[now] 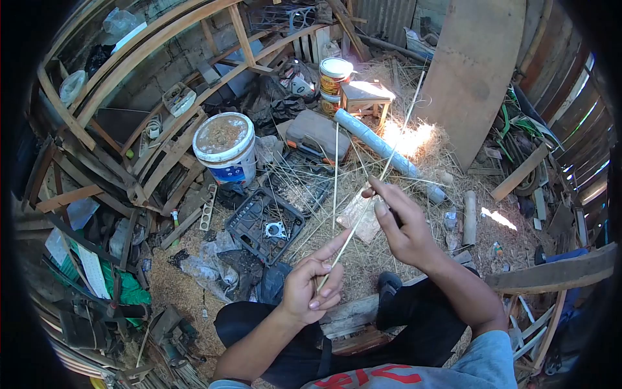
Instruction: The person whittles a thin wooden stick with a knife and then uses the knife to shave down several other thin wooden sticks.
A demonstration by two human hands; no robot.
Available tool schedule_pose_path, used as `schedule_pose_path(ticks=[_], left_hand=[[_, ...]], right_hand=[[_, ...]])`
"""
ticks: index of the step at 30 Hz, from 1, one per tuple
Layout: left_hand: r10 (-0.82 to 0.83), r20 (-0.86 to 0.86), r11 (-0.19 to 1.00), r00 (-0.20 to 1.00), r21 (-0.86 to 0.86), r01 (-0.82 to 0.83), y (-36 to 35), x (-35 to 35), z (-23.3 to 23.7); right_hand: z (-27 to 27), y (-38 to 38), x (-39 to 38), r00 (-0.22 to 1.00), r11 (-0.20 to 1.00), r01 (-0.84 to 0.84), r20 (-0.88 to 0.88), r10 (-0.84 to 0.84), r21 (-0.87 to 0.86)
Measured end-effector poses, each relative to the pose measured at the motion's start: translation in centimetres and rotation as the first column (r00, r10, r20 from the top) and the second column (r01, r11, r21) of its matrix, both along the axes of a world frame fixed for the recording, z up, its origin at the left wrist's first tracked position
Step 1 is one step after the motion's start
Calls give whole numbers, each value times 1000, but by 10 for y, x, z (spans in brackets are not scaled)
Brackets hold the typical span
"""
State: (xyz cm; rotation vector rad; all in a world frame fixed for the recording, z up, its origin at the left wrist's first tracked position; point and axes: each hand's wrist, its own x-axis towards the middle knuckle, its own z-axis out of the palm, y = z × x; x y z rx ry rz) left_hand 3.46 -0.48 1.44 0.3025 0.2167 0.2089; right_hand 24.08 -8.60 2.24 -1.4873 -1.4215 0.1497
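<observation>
A long, thin pale strip, seemingly bamboo (405, 123), runs slantwise from my lap up toward the blue pipe. Its lower end lies in my left hand (312, 285), with the fingers curled round it and the index finger stretched along it. Further up, my right hand (405, 223) pinches the same strip between thumb and forefinger. Whether a small tool is also in the right fingers cannot be made out. Beneath the hands a flat wooden block (360, 217) rests on the shavings. Several more thin strips (335, 175) lie around it.
A blue pipe (379, 144) crosses the littered floor ahead. Left of it are a grey tool case (317, 133), an open black case (265, 223) and a white bucket (225, 146). A small wooden stool (367, 94) stands behind, and a large board (479, 71) leans at right.
</observation>
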Motion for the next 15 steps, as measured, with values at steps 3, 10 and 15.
schedule_pose_path(ticks=[3,10,15], left_hand=[[75,62,980,995,-190,-62,3,0,0],[127,144,959,981,-269,-85,7,-6,2],[93,183,967,979,-252,-45,5,-8,-3]], right_hand=[[-8,0,-10,992,994,-108,63,107,4],[-10,-13,-38,888,932,-280,308,343,-231],[-2,-10,-29,859,954,-147,445,255,-262]])
